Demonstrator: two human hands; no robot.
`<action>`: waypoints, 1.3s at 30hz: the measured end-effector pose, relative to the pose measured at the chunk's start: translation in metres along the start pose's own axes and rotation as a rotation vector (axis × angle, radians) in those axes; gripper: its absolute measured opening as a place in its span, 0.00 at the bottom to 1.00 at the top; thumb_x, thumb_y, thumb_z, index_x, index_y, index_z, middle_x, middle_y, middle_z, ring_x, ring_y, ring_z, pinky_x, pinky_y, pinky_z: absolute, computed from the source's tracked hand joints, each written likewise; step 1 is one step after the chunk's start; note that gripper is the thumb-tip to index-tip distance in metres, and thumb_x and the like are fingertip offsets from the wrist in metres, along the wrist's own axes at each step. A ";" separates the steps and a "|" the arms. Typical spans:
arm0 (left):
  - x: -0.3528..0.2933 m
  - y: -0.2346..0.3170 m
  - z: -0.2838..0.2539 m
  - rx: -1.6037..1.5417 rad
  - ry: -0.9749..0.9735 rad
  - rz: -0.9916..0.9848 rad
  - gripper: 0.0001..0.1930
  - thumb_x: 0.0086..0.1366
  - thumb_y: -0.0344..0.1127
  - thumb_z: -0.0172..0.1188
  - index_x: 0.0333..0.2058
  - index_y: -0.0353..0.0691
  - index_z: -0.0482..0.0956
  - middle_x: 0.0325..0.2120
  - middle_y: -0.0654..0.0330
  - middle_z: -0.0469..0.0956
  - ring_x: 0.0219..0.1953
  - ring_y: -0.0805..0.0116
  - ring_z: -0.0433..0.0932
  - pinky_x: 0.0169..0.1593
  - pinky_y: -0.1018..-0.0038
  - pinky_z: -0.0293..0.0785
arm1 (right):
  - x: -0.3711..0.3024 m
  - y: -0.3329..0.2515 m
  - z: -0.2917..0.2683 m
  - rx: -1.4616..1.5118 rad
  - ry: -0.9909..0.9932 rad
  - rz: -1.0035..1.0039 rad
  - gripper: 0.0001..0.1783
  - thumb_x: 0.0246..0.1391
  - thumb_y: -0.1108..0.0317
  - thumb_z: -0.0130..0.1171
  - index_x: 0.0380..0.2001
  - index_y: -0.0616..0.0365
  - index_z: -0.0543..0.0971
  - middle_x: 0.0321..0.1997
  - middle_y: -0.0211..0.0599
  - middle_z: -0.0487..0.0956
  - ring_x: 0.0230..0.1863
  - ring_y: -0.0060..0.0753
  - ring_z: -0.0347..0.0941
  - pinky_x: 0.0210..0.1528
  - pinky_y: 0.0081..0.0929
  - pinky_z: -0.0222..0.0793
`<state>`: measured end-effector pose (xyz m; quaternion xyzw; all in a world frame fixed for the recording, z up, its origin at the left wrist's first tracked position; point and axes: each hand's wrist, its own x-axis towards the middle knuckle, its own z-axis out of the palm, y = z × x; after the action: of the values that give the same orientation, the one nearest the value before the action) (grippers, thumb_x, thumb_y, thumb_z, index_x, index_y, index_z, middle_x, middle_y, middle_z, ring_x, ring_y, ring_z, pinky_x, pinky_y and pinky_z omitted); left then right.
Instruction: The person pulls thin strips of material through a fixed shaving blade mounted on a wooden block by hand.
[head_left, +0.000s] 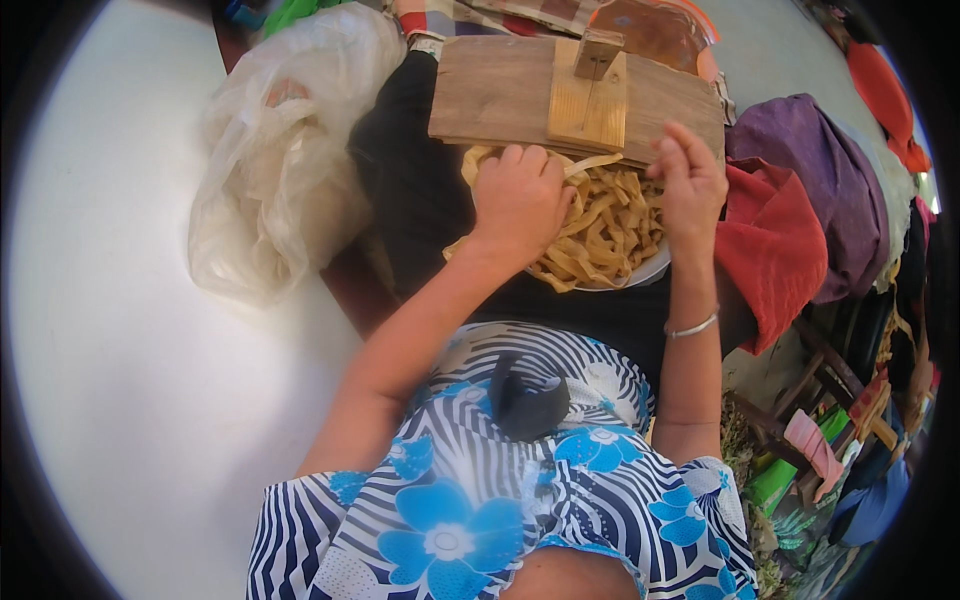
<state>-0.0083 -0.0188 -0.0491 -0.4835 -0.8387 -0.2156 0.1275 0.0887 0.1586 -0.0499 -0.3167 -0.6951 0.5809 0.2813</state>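
Note:
A pale bowl (655,268) on my lap is heaped with thin, curling yellowish-brown strips (600,225). My left hand (520,200) is over the bowl's left side with its fingers curled down. A paler strip (592,163) comes out from beside those fingers toward the right. At the bowl's right rim my right hand (690,185) is raised, thumb and fingers bent together; whatever it may hold is too small to make out. Just beyond the bowl lies a wooden board (490,90). A lighter wood piece (585,115) is fixed on it, with a short wooden block (598,55) standing up.
A translucent plastic bag (290,170) with pale contents sits at the left. Red cloth (770,250) and purple cloth (815,190) lie at the right. Beyond the board is an orange-rimmed container (660,30). Wooden legs and mixed cloths (815,450) crowd the lower right.

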 end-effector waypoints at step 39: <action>0.013 0.023 -0.027 -1.201 -0.446 -0.463 0.05 0.64 0.31 0.56 0.34 0.37 0.75 0.18 0.64 0.71 0.22 0.73 0.71 0.26 0.77 0.65 | -0.040 -0.022 0.017 -0.424 -0.005 -0.490 0.06 0.55 0.70 0.57 0.35 0.56 0.81 0.21 0.41 0.76 0.22 0.28 0.75 0.25 0.28 0.68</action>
<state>0.0047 -0.0117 -0.0149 -0.3116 -0.6618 -0.5605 -0.3884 0.0993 0.1141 -0.0322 -0.1901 -0.8569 0.3386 0.3389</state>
